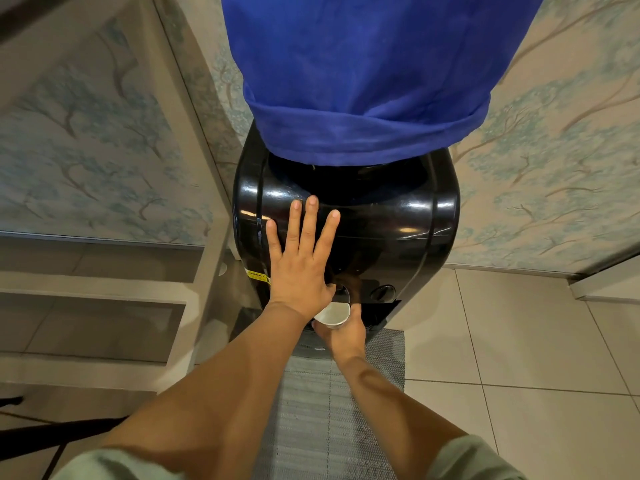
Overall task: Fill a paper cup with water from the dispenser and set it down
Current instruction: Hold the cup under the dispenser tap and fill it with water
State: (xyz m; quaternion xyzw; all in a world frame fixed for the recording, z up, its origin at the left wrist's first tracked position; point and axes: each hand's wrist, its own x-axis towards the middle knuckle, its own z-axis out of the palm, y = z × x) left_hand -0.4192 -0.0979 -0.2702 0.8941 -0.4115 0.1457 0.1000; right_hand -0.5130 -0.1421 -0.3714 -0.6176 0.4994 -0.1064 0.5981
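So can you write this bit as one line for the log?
step: filling | left hand: flat on dispenser, thumb at button | right hand: holding paper cup under spout | water flow: cannot tell

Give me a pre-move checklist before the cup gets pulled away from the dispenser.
1. Right hand grips the paper cup: ok.
2. Cup upright, mouth up, under the tap area: ok.
3. Left hand flat on the black dispenser, thumb at the tap button: ok.
4. Water level in cup: cannot tell; the inside looks pale, no clear waterline.
5. Flow stopped: cannot tell; the spout is hidden behind the left hand.
6. Grey floor mat below to catch drips: ok.
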